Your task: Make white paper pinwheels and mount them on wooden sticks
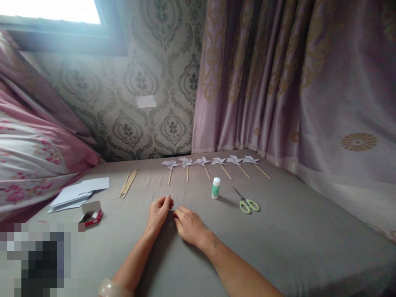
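Near edge, lower left of frame: pixelated patch, contents unreadable. Just right of it, a pale bracelet [113,288] on the left wrist

Both hands at frame centre, slightly low, close together with a small gap. Left hand [158,213]: fingers curled in, thumb pressed against them, no item showing in it. Right hand [189,226]: back up, fingers bent and angled toward the left hand; underside hidden, so cannot tell if it's closed or pinching anything. Both over a grey cloth [185,274]

Left of the hands: small red box [96,219], flap open, small dark contents too blurry to ID. Right of the hands: scissors [244,202], green handles toward the camera, tips pointing up-left. Glue stick [215,189] upright between scissors and hands, white cap, green label

Further out on the left: loose pile of white paper [76,196], and right of it a bundle of thin wooden sticks [128,185] lying slightly fanned

Beyond the hands, centre to right of frame: row of six white pinwheels [187,162], flat on the cloth, wooden stems toward the camera

Back: patterned wall [167,82] with a white rectangle [146,101] on it, bright window [49,11] upper left, floral fabric [27,165] at left, mauve curtain [247,82] at right
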Tool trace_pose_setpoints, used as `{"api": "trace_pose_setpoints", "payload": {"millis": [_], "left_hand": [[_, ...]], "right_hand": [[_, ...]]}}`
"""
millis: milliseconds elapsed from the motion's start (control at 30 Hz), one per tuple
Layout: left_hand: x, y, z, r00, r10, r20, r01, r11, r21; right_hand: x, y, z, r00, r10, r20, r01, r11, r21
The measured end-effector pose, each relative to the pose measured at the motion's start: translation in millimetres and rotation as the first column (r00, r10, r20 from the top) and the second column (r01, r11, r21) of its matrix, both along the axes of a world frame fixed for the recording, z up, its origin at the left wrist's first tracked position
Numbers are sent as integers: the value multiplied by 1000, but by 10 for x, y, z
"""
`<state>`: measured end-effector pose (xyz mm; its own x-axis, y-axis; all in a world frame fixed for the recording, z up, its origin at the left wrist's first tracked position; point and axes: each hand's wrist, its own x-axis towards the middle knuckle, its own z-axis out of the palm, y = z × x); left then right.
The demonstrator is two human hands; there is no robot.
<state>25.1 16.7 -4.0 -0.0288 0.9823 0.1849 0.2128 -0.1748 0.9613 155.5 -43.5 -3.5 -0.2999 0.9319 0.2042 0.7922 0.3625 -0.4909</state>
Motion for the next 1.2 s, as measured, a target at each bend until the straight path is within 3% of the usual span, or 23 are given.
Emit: {"api": "trace_pose_setpoints", "payload": {"millis": [400,800,967,1200], "left_hand": [[-238,12,145,979,86,-184,-96,994,-48],[-317,20,183,948,99,-303,-100,995,12],[-358,9,122,920,163,-356,-151,987,62],[-370,31,-92,879,189,-438,-189,981,44]], "right_hand": [[-93,-23,-61,993,-37,108,28,996,82],[-75,-41,-45,996,-50,78,48,998,28],[-64,-79,-35,993,-46,107,46,999,8],[-56,-101,-39,991,-17,131,15,1000,20]]}}
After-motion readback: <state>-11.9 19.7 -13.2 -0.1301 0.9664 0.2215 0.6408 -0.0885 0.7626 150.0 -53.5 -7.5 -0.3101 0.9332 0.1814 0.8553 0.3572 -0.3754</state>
